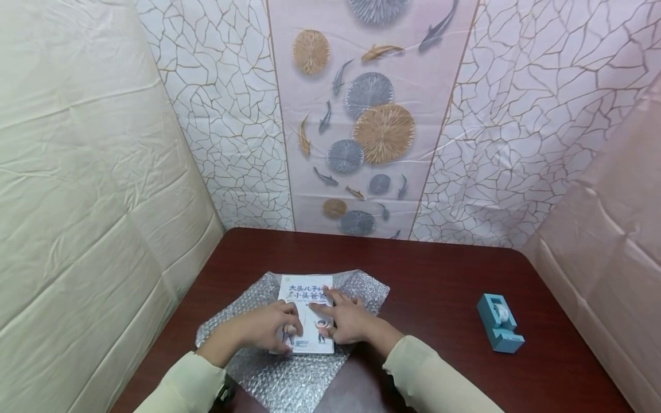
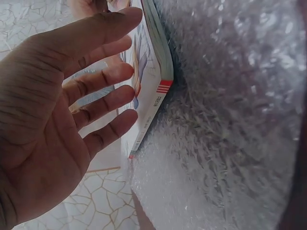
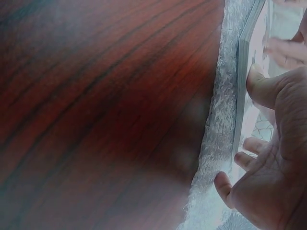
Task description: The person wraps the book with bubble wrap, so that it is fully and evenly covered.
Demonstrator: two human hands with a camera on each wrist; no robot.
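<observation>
A book (image 1: 310, 331) with a white cover and blue title characters lies on a sheet of bubble wrap (image 1: 294, 381), whose corners spread out beyond it. My left hand (image 1: 264, 326) is over the lower left of the cover, its fingers slightly bent. In the left wrist view, the fingertips are close by the spine (image 2: 151, 115), with thumb and fingers apart. At the right side, my right hand (image 1: 353, 320) rests on the cover with fingers extended. The right wrist view has its thumb (image 3: 259, 84) against the cover near the page edge.
A blue tape dispenser (image 1: 500, 322) with a roll of tape stands on the right of the dark red wooden table (image 1: 423, 298). Patterned cloth (image 1: 237, 115) hangs behind the table, and pale padded cloth walls (image 1: 93, 172) flank it.
</observation>
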